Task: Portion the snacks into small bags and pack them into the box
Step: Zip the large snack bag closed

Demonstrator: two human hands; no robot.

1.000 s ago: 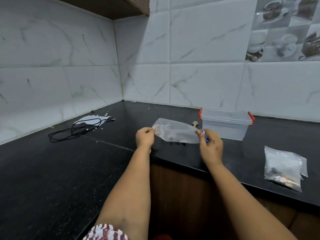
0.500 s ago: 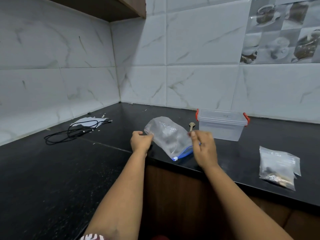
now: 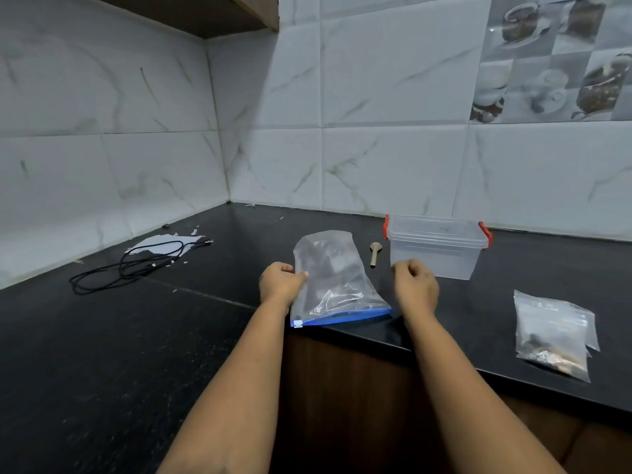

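Observation:
A clear zip bag [image 3: 333, 278] with a blue slider strip lies on the black counter [image 3: 239, 254], its zip end at the counter's front edge. My left hand [image 3: 278, 282] pinches the bag's left side. My right hand [image 3: 415, 287] hovers just right of the bag with fingers loosely curled, holding nothing. Behind it stands a clear plastic box [image 3: 436, 246] with red clips, lid on. Several small clear bags [image 3: 554, 333], with some brown snacks inside, lie stacked at the right.
A small wooden spoon [image 3: 374, 253] lies between the zip bag and the box. A black cable [image 3: 136, 263] and a white paper [image 3: 160, 241] sit at the left by the tiled wall. A wooden cabinet front is below the counter edge.
The bag came down from being stretched in the air between both hands and now lies on the counter. My right hand has let go of it and drawn off to the right.

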